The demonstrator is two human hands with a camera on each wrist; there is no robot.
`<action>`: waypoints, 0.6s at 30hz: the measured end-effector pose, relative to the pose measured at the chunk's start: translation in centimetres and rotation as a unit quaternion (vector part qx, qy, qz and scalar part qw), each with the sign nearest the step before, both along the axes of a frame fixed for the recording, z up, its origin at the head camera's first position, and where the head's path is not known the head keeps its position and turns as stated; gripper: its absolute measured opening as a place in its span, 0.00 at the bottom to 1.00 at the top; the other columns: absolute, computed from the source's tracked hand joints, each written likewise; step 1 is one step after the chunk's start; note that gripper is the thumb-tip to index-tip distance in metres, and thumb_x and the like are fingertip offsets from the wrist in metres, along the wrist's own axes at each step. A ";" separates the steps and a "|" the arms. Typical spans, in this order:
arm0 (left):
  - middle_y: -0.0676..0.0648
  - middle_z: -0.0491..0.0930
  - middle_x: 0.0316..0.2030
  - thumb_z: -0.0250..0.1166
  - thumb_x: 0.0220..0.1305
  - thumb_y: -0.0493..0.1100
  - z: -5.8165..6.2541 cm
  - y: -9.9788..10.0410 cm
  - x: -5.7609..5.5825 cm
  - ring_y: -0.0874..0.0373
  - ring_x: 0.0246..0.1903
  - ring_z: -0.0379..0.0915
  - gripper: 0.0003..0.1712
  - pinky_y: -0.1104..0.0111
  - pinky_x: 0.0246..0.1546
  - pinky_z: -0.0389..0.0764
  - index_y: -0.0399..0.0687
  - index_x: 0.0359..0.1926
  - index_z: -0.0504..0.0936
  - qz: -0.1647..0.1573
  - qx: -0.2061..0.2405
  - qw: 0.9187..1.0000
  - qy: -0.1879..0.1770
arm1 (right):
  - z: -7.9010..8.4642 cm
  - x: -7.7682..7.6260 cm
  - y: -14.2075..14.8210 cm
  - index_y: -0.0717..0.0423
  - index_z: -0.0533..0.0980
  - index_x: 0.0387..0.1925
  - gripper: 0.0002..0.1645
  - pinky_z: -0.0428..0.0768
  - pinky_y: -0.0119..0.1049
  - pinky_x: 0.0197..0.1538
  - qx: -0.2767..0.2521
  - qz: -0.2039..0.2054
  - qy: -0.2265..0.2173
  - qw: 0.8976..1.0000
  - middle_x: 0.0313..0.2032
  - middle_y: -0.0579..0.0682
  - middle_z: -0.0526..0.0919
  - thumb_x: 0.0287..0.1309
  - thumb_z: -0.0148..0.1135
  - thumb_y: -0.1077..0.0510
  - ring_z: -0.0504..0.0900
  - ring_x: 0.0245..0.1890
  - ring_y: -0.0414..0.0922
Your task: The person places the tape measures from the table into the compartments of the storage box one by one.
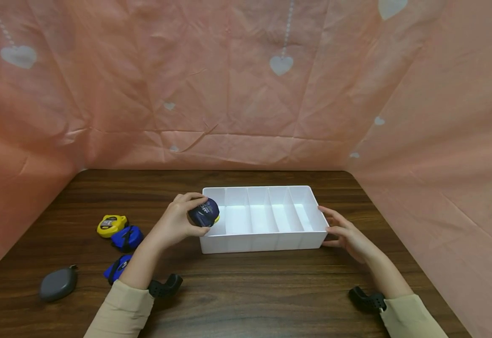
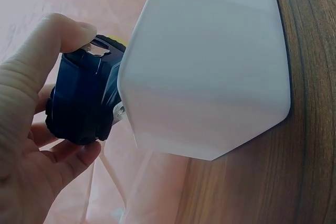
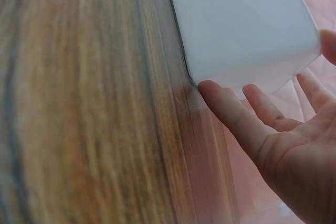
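My left hand [image 1: 178, 219] grips a dark navy tape measure [image 1: 204, 213] with a bit of yellow on its edge. It is at the left end of a white box [image 1: 263, 241] split into several compartments, overlapping the leftmost one in the head view. In the left wrist view the thumb lies on one edge of the tape measure [image 2: 79, 98] and fingertips on the opposite edge, right beside the box's end wall [image 2: 205, 51]. At the box's right end, the fingers of my right hand [image 1: 347, 234] are spread and touch the end wall [image 3: 247, 24].
Left of the box lie a yellow tape measure [image 1: 111, 226], a blue tape measure [image 1: 127, 237] against it, and another blue one [image 1: 117, 268] partly behind the left forearm. A grey rounded tape measure [image 1: 58, 284] lies nearer the front left. Pink cloth [image 1: 229, 94] hangs around the wooden table [image 1: 246, 291].
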State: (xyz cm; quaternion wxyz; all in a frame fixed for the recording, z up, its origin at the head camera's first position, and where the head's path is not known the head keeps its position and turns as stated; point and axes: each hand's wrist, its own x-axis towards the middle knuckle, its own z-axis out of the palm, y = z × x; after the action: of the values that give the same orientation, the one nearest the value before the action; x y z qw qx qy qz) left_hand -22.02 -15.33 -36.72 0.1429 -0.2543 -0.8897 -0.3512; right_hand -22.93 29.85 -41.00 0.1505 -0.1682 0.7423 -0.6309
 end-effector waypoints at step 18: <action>0.41 0.74 0.55 0.79 0.38 0.41 -0.6 0.5 0.0 0.49 0.49 0.65 0.39 0.50 0.46 0.69 0.37 0.56 0.79 -0.016 -0.013 1.000 -0.005 | 0.0 0.0 0.0 0.53 0.49 0.74 0.35 0.72 0.60 0.52 0.002 -0.001 0.003 1.000 0.62 0.71 0.51 0.69 0.46 0.60 0.68 0.55 0.54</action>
State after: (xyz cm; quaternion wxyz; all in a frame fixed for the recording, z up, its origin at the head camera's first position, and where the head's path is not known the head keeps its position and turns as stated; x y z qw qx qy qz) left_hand -22.03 -14.86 -37.35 0.1293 -0.2687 -0.8907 -0.3431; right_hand -22.90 29.84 -41.03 0.1477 -0.1693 0.7444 -0.6288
